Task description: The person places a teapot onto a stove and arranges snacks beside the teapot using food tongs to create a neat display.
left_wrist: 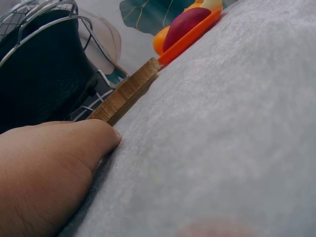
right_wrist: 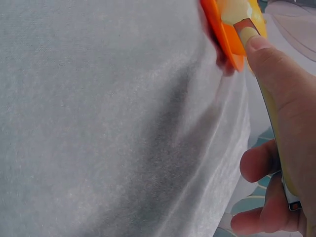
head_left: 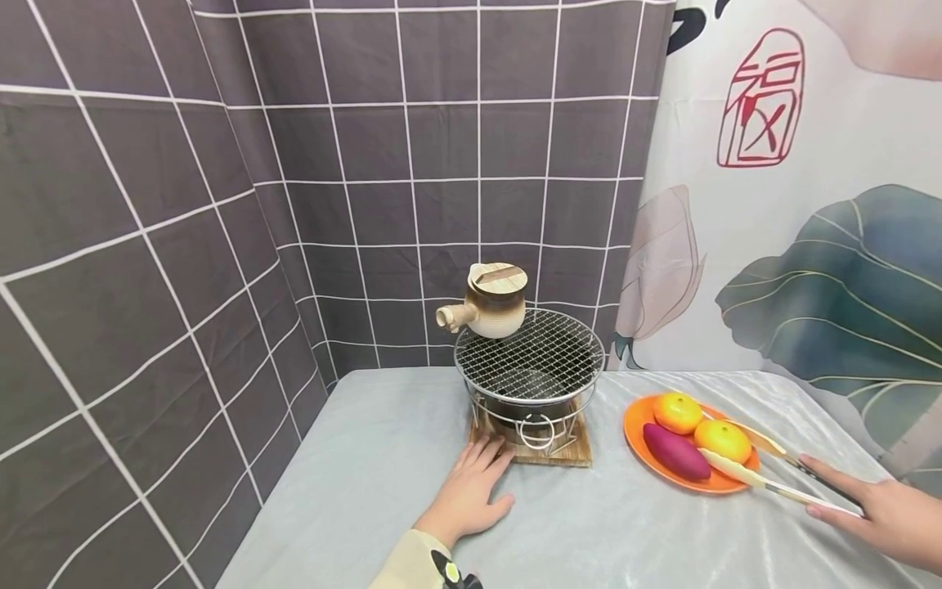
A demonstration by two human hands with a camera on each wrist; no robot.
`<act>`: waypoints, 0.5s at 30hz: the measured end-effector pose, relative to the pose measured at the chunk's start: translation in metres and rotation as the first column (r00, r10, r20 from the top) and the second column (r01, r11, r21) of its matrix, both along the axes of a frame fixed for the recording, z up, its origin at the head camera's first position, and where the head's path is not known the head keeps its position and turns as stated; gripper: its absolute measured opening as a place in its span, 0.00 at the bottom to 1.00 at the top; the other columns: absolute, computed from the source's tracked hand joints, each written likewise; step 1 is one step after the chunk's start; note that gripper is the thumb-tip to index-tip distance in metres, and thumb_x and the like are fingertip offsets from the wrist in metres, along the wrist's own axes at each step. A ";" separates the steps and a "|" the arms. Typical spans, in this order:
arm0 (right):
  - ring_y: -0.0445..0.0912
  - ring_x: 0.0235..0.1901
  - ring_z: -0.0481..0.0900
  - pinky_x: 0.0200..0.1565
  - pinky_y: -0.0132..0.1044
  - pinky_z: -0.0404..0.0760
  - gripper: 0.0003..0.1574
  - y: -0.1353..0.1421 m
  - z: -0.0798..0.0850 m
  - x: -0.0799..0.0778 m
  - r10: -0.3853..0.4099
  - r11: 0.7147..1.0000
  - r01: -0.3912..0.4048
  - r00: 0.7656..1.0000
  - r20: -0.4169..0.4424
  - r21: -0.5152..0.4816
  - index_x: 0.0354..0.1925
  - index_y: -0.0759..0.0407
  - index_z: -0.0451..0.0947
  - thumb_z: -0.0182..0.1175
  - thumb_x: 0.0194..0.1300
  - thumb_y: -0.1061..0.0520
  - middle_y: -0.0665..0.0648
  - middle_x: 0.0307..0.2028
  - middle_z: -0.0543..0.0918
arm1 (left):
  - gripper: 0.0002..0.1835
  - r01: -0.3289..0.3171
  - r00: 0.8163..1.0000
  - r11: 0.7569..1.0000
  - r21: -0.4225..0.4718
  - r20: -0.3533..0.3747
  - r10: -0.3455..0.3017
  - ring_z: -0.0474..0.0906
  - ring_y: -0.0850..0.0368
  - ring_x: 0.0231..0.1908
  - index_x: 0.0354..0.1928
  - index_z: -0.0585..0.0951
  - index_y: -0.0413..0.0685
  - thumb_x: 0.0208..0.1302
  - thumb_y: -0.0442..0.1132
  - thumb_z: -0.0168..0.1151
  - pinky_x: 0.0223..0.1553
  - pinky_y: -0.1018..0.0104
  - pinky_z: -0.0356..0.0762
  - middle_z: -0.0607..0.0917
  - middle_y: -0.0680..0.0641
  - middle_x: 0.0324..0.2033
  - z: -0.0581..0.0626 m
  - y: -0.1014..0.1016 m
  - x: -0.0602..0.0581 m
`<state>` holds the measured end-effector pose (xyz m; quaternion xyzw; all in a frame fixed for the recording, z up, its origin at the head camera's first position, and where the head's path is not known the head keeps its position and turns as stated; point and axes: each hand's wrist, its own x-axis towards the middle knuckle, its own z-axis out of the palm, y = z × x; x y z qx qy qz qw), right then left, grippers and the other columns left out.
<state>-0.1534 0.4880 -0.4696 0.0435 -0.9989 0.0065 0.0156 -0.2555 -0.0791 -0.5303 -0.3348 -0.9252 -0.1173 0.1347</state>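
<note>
My left hand [head_left: 471, 495] lies palm down on the grey cloth, fingers extended, fingertips at the near left corner of a wooden board [head_left: 577, 452]. On that board stands a dark round stove with a wire grill grate [head_left: 545, 352] on top. A side-handled clay teapot [head_left: 498, 309] with a wooden lid sits at the grate's back left. My right hand [head_left: 886, 511] grips tongs [head_left: 736, 469], whose two tips lie either side of the nearer mandarin [head_left: 721, 439]. This mandarin, a second mandarin [head_left: 678, 412] and a purple sweet potato [head_left: 673, 452] lie on an orange plate [head_left: 634, 429].
Grey cloth [head_left: 353, 483] covers the table. A dark tiled-pattern curtain [head_left: 441, 147] hangs behind and at the left. A white curtain with leaf and flower prints [head_left: 846, 270] hangs behind on the right. The stove's wire frame has a ring handle [head_left: 537, 432] facing me.
</note>
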 end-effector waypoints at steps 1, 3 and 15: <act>0.44 0.17 0.67 0.22 0.39 0.68 0.61 0.000 0.000 0.000 0.000 1.000 0.000 1.000 0.000 0.003 0.78 0.36 0.24 0.56 0.70 0.30 0.50 0.14 0.67 | 0.36 0.001 1.000 1.000 0.002 0.001 -0.001 0.55 0.46 0.76 0.75 0.68 0.55 0.66 0.56 0.57 0.75 0.46 0.53 0.65 0.48 0.75 0.000 0.000 0.000; 0.44 0.17 0.66 0.21 0.39 0.67 0.61 0.000 0.000 0.000 0.003 1.000 -0.003 1.000 -0.007 0.004 0.78 0.33 0.23 0.56 0.70 0.31 0.50 0.14 0.67 | 0.36 0.001 1.000 1.000 0.002 -0.002 -0.001 0.56 0.46 0.76 0.75 0.68 0.55 0.66 0.57 0.58 0.75 0.46 0.54 0.65 0.48 0.75 -0.001 0.000 0.000; 0.43 0.17 0.70 0.21 0.40 0.69 0.63 0.006 0.002 0.002 0.033 0.999 -0.031 0.993 -0.111 0.018 0.75 0.23 0.24 0.62 0.66 0.33 0.49 0.15 0.71 | 0.36 0.013 0.999 1.000 0.009 -0.035 -0.013 0.58 0.44 0.74 0.73 0.70 0.52 0.65 0.56 0.59 0.73 0.45 0.58 0.67 0.46 0.73 0.000 -0.001 0.000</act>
